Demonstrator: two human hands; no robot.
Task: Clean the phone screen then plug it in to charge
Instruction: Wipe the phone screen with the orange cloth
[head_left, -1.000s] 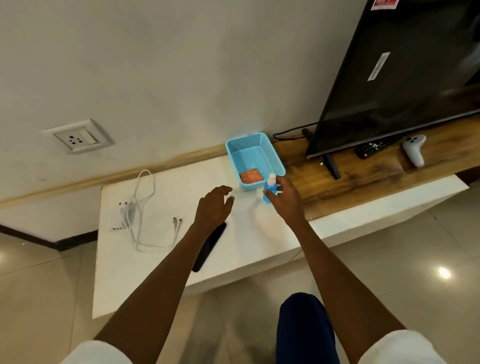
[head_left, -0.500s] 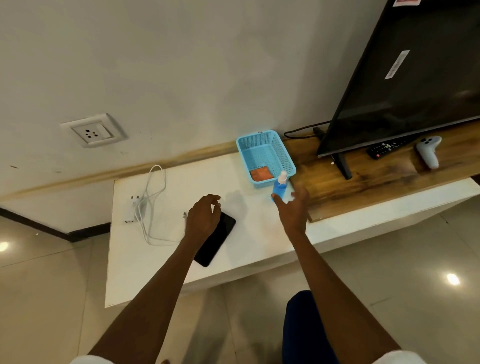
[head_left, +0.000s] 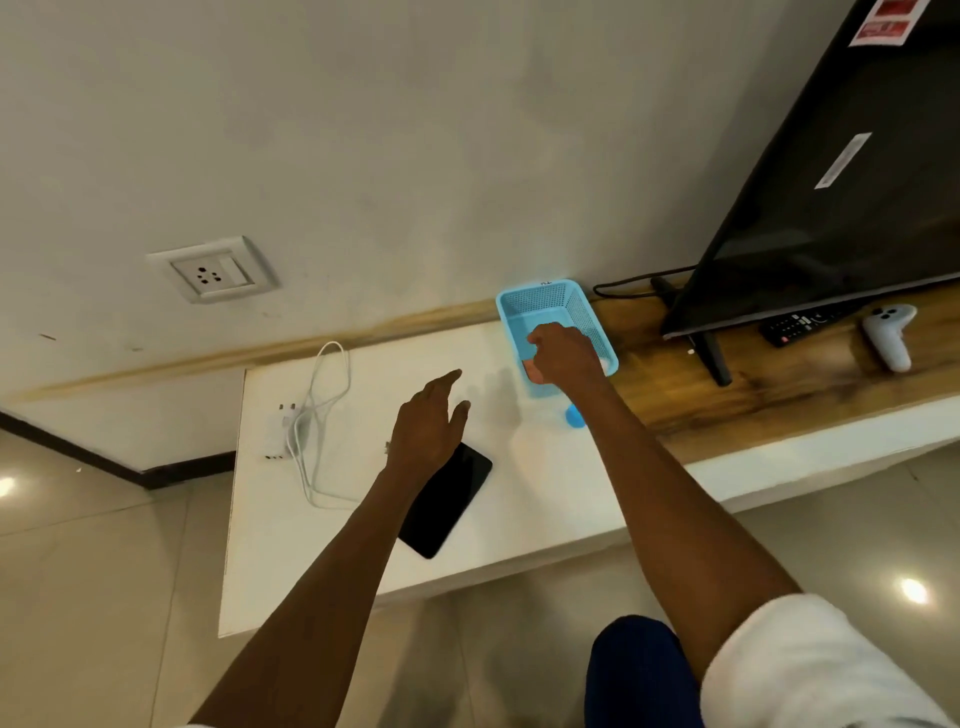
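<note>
The black phone (head_left: 447, 499) lies face up on the white table (head_left: 545, 483). My left hand (head_left: 428, 426) hovers over the phone's far end with fingers spread, holding nothing. My right hand (head_left: 561, 356) is down inside the blue basket (head_left: 550, 301), its fingers curled over the orange cloth (head_left: 530, 368); whether they grip the cloth is hidden. The blue spray bottle (head_left: 574, 415) stands just in front of the basket, mostly hidden behind my right forearm. The white charger plug (head_left: 278, 431) and its looped cable (head_left: 322, 395) lie at the table's left end.
A wall socket (head_left: 213, 270) sits on the wall above the table's left end. To the right, a TV (head_left: 831, 208) stands on a wooden shelf (head_left: 779, 384) with a remote (head_left: 800, 325) and a white controller (head_left: 888, 332) in front of it.
My right hand let go of the spray bottle and moved into the basket onto the orange cloth. My left hand lifted slightly and spread its fingers.
</note>
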